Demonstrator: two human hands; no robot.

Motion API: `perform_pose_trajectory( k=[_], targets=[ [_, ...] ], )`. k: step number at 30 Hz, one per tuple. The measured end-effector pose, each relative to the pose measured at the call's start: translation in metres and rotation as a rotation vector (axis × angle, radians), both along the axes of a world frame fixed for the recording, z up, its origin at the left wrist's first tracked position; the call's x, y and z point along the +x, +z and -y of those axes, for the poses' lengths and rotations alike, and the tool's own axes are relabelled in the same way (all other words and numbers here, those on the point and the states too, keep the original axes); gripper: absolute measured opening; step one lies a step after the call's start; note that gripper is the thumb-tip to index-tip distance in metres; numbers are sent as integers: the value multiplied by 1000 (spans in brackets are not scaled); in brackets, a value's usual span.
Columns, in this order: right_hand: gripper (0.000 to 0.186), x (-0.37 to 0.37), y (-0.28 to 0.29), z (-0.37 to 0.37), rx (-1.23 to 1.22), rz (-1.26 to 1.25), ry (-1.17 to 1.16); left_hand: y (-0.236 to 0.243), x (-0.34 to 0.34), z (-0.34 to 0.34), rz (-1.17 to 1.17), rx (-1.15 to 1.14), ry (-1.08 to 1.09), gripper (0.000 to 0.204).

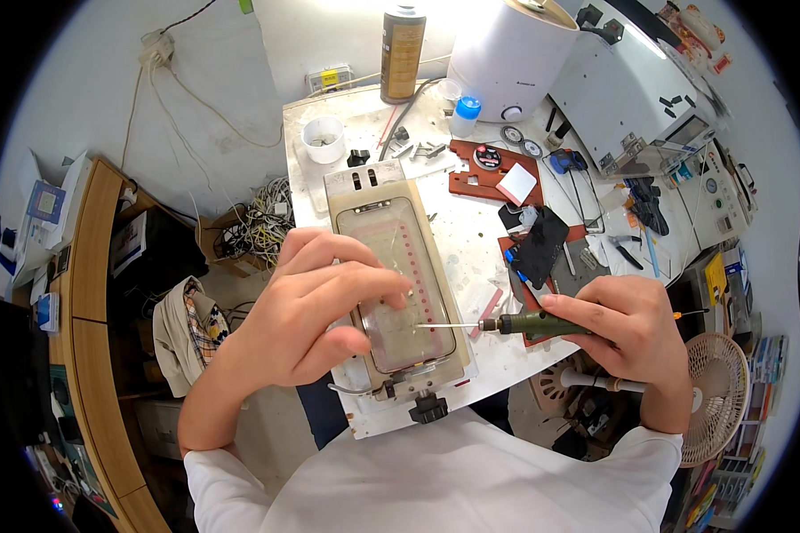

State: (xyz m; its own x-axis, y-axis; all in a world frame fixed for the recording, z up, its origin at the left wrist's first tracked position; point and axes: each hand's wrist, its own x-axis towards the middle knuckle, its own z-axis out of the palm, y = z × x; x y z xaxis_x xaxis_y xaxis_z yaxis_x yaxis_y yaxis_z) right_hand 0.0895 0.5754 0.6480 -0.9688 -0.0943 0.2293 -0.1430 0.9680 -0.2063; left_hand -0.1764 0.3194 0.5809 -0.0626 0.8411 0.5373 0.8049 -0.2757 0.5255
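Note:
My left hand (316, 306) rests with its fingers spread on a flat phone-shaped panel (400, 266) clamped in a beige metal fixture (364, 182) on the white workbench. My right hand (627, 324) grips a dark green pen-shaped rotary tool (542, 323). Its long thin metal tip (444, 326) points left and touches the lower part of the panel, close to my left fingertips. A black knob (428, 409) sticks out at the fixture's near end.
A spray can (403, 51), a white round appliance (513, 55), a small white cup (324, 139), red-brown jig plates (480, 173), pliers and small parts lie at the back and right. A white machine (649, 89) stands far right. A small fan (716, 395) sits below my right hand.

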Motion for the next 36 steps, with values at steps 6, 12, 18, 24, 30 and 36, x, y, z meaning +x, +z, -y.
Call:
perform_pose_trajectory(
  k=[6,12,18,24,30,36],
  targets=[
    [54,-3,0,3,1,8,-29,5,4,-6,33,-27,17,70],
    [55,-5,-1,7,-23,20,-36,8,3,-8,44,-54,23,65],
    [54,-3,-1,11,-16,35,-18,9,4,-8,37,-52,31,66],
    [51,-2,0,11,-11,33,-6,14,2,-5,-19,-64,20,48],
    [48,0,-1,10,-11,28,3,15,3,-5,-26,-59,23,47],
    [55,1,-3,4,-65,-17,-20,18,8,-12,-63,-48,50,29]
  ],
)
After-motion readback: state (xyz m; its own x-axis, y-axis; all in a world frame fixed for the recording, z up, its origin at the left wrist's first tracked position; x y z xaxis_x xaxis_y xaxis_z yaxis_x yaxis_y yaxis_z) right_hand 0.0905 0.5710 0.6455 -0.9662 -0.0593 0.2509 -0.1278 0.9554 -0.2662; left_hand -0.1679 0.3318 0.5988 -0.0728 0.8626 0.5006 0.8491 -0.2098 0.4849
